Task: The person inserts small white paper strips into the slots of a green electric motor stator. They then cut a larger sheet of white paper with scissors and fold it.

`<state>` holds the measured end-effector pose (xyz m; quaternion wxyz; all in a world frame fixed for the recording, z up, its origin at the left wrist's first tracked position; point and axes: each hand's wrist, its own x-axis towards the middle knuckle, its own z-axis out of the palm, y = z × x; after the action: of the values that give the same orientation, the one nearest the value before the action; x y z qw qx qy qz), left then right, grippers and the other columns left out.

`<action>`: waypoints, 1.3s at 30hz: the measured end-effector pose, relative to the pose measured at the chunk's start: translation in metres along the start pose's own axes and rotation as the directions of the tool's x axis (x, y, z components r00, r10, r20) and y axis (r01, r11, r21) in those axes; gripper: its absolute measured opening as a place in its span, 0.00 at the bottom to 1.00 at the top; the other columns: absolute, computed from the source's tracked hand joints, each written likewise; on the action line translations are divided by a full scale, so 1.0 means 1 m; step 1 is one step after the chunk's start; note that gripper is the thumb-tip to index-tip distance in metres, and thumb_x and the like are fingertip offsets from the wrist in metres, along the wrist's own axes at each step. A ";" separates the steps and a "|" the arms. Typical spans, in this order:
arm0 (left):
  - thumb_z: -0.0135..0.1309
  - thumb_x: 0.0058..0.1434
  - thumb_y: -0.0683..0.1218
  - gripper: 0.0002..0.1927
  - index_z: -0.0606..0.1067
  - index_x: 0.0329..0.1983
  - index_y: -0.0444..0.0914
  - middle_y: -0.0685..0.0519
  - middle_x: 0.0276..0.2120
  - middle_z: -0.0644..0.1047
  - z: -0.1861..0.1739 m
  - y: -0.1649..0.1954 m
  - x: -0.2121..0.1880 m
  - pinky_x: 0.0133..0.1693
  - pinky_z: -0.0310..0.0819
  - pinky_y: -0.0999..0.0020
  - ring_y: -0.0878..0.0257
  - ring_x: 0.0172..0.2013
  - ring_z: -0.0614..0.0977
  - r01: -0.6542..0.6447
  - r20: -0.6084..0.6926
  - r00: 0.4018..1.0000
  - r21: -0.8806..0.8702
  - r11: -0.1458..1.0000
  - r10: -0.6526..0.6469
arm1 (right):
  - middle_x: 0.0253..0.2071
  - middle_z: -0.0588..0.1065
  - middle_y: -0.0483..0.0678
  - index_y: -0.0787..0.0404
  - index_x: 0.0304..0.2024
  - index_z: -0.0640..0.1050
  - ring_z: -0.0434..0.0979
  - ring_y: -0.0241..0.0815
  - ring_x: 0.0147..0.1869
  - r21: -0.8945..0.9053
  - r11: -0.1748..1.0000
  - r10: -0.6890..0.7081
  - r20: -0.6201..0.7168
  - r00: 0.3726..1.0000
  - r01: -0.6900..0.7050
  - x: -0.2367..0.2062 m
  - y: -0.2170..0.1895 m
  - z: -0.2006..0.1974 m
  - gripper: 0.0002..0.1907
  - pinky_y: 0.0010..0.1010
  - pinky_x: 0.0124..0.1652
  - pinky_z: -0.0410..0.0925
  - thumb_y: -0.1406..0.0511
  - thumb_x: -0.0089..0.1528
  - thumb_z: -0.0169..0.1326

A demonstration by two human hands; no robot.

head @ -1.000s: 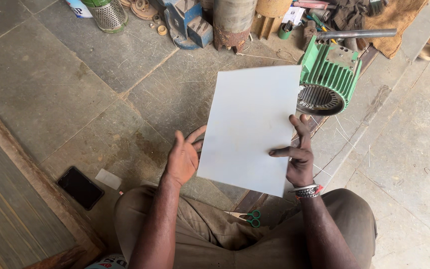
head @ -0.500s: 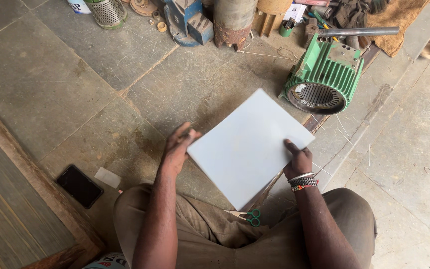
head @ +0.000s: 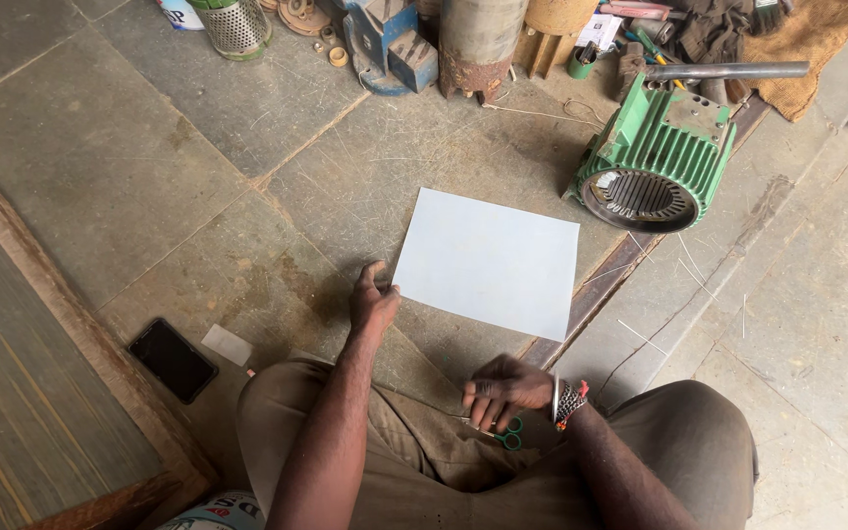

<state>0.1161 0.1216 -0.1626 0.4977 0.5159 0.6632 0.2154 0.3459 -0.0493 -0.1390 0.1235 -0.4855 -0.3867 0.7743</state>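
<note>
White sheet (head: 488,260) beside left hand (head: 373,302)

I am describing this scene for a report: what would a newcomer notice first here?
First, the white sheet lying flat on the stone floor, with the left hand at its near left corner. Then the green motor housing standing just beyond the sheet on the right. The right hand is low by the lap, at small green-handled scissors.
</note>
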 end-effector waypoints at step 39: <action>0.47 0.69 0.38 0.24 0.65 0.68 0.40 0.44 0.52 0.80 0.014 0.003 -0.012 0.47 0.86 0.66 0.59 0.48 0.86 0.107 0.307 0.947 -0.038 0.994 -0.090 | 0.65 0.71 0.46 0.56 0.58 0.76 0.66 0.41 0.70 -0.924 0.382 -0.510 -0.233 0.828 -0.024 0.011 -0.002 -0.018 0.24 0.47 0.71 0.48 0.66 0.57 0.58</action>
<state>0.1298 0.1081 -0.1610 0.6179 0.4956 0.5972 0.1260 0.3555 -0.0330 -0.1494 0.0538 -0.5852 -0.7639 0.2667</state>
